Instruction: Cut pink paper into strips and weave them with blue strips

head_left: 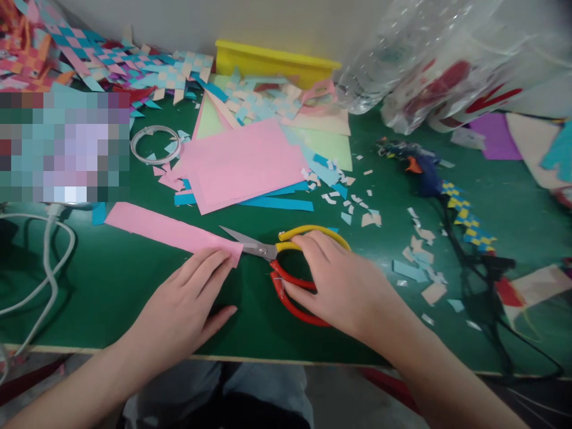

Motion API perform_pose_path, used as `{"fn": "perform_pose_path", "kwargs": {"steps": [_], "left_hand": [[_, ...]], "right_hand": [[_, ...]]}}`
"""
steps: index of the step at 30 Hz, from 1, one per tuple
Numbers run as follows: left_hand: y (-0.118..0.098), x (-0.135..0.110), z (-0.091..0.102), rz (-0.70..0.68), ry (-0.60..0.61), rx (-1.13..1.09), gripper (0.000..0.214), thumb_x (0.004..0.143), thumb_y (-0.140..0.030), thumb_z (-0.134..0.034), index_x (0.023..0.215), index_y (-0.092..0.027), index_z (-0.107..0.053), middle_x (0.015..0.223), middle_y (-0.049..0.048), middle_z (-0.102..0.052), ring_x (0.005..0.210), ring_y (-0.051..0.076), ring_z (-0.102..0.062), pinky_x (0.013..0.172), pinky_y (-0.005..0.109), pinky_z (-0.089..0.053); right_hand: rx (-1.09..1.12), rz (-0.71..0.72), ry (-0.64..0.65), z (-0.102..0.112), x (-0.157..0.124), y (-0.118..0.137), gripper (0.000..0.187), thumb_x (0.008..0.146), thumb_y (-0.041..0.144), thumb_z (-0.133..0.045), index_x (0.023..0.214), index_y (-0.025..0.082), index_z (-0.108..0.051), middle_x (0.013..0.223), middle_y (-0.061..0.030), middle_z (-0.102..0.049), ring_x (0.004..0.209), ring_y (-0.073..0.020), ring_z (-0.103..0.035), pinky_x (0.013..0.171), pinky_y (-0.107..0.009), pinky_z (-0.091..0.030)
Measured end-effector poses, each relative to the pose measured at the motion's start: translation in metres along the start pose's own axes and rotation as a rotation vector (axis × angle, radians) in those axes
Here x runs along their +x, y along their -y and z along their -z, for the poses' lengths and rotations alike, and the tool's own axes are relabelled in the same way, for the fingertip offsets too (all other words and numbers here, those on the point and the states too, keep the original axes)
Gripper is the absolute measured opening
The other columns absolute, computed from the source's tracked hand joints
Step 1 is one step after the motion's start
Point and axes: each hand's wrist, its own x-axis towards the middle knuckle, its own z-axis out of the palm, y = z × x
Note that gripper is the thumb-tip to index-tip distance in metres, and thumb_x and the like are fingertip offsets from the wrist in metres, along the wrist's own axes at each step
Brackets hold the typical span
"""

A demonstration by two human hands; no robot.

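Note:
Under the fingertips of my left hand (192, 304), a long pink paper strip (165, 229) lies flat on the green table (111, 286). Those fingers are stretched out on its right end, with the thumb apart. My right hand (339, 274) grips scissors (263, 250) with one yellow and one red handle loop. Their blades are parted and point left; one blade meets the strip's right end, the other stands clear above it. Whether the paper lies between the blades, I cannot tell. Behind the scissors rests a stack of pink paper sheets (245, 164) over blue strips (277, 205).
A tape roll (156, 145), woven paper pieces (134, 62) and a yellow tray (277, 61) lie at the back. Paper scraps (420, 250) and a black cord (487, 298) are on the right, with plastic-wrapped cups (478, 77) behind. A white cable (49, 280) runs at left.

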Motion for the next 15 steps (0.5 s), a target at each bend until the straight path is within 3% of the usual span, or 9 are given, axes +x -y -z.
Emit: {"fn": "perform_pose_path", "kwargs": {"steps": [7,15], "left_hand": [[0.000,0.000,0.000,0.006,0.009,0.000,0.052,0.096,-0.036,-0.052,0.136,-0.003,-0.050,0.135,0.0178,-0.058,0.127,0.032,-0.052,0.106,0.044,-0.048],[0.000,0.003,-0.001,0.010,-0.002,-0.006,0.050,0.096,-0.035,-0.050,0.135,-0.003,-0.050,0.135,0.0176,-0.058,0.126,0.031,-0.052,0.104,0.044,-0.049]], "right_hand": [[0.027,-0.014,0.043,-0.001,0.003,-0.002,0.045,0.089,0.045,-0.048,0.113,0.009,-0.060,0.110,-0.0187,-0.069,0.082,-0.0273,-0.069,0.055,-0.036,-0.056],[-0.034,-0.157,0.035,0.001,0.002,-0.014,0.041,0.088,0.046,-0.050,0.110,0.013,-0.059,0.105,-0.0156,-0.069,0.080,-0.0282,-0.069,0.041,-0.031,-0.043]]}}
